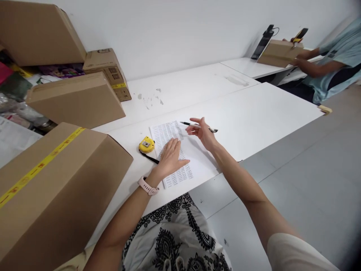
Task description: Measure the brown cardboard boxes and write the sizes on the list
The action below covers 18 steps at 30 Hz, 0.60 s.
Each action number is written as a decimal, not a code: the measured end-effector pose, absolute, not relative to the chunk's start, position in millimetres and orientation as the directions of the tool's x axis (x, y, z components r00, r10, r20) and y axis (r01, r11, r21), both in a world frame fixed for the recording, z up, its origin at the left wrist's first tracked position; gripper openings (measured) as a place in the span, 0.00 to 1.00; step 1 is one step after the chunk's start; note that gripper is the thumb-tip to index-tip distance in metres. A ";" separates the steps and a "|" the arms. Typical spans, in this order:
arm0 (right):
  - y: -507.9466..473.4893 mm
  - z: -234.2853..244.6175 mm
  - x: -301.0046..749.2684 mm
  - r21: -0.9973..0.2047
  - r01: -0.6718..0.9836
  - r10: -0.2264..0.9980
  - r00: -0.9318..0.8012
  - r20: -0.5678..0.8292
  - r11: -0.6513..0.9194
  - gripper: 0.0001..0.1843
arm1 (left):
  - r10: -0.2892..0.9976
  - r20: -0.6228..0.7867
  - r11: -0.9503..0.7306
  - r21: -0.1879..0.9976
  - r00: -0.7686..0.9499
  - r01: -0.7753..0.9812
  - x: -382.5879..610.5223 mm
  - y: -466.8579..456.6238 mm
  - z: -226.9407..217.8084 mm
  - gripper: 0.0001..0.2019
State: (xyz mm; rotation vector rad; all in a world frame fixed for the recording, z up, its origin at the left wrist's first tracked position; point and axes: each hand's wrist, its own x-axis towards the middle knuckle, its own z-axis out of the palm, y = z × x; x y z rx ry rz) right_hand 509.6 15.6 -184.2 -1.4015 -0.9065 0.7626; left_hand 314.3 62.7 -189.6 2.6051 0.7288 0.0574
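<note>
My left hand [170, 157] lies flat over a printed sheet of paper [180, 177], its fingers stretched together and its thumb out to the side. The sheet carries columns of small print, too fine to read. Above the sheet's right edge, my right hand [202, 132] holds a pen [195, 125], its dark tip pointing left; the fingers are loosely bent. To the left of the paper sits a yellow tape measure [146, 144], its black strap running toward my left wrist.
Taped cardboard boxes [53, 180] crowd the left side, with another box [76, 99] behind and packaged goods at far left. The white table [242, 109] stretches right. Beyond it a seated person [327, 67] handles a cardboard box [279, 52] beside a dark bottle [262, 41].
</note>
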 end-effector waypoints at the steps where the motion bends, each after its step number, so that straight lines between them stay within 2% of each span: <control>1: 18.1 -187.4 507.1 -0.999 0.038 0.904 0.424 0.049 0.037 0.39 | 0.500 -0.093 -0.771 0.404 0.861 0.492 315.7 61.5 -193.0 0.41; 3: 22.2 -194.4 501.5 -1.000 -0.001 0.925 0.379 0.026 0.028 0.35 | 0.486 -0.092 -0.793 0.372 0.869 0.483 315.3 61.7 -198.7 0.41; 6: 27.3 -206.1 494.0 -1.000 0.008 0.898 0.440 0.030 0.030 0.25 | 0.472 -0.068 -0.817 0.340 0.879 0.465 311.8 64.0 -202.7 0.40; 8: 30.1 -212.6 491.3 -0.999 0.008 0.881 0.471 0.047 0.050 0.25 | 0.470 -0.063 -0.824 0.328 0.881 0.463 310.3 64.5 -202.4 0.39; 11: 33.1 -217.8 491.6 -0.995 -0.049 0.902 0.428 0.062 0.092 0.23 | 0.470 -0.069 -0.831 0.303 0.880 0.467 310.5 63.3 -200.4 0.38; 13: 34.1 -219.1 493.3 -0.993 -0.070 0.916 0.397 0.057 0.093 0.25 | 0.482 -0.085 -0.828 0.282 0.872 0.485 311.6 62.2 -199.2 0.38; 15: 34.2 -219.7 494.7 -0.997 -0.016 0.911 0.407 0.065 0.078 0.25 | 0.497 -0.096 -0.822 0.265 0.862 0.503 312.7 61.2 -198.7 0.38; 18: 33.1 -220.1 495.1 -0.985 0.169 0.874 0.472 0.117 0.040 0.22 | 0.503 -0.091 -0.825 0.245 0.860 0.509 313.4 60.4 -199.5 0.38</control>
